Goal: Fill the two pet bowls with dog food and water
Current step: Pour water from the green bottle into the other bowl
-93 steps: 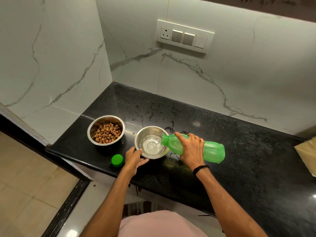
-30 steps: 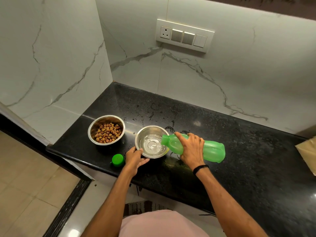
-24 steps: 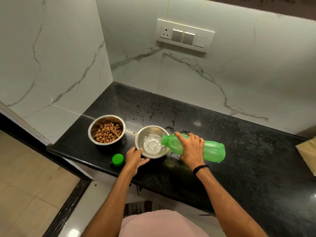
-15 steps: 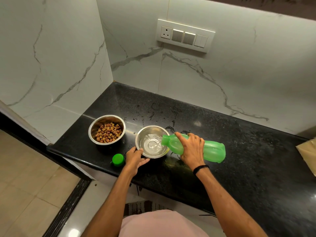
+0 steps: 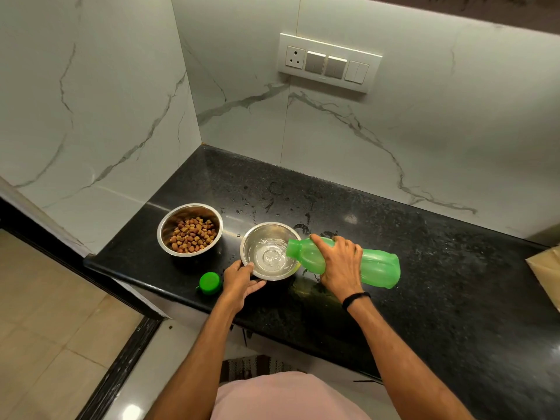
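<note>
Switch panel point(image 5: 329, 62) on marble wall point(image 5: 439, 131); tan bag point(image 5: 547, 272), perhaps paper, right edge.

A head-worn wide-angle camera is looking forward and down. It is peering from close above at the black countertop point(image 5: 454, 286) corner.

On the desk point(image 5: 439, 283), the food bowl point(image 5: 168, 228) sits left of the water bowl point(image 5: 253, 241); the cap point(image 5: 209, 282) lies before them, the bottle point(image 5: 378, 265) right.

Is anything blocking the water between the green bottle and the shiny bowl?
Nothing visible is. The right hand tips the green plastic bottle so its open mouth sits right over the rim of the round steel bowl. The left hand holds the bowl's near edge, clear of the mouth.
</note>
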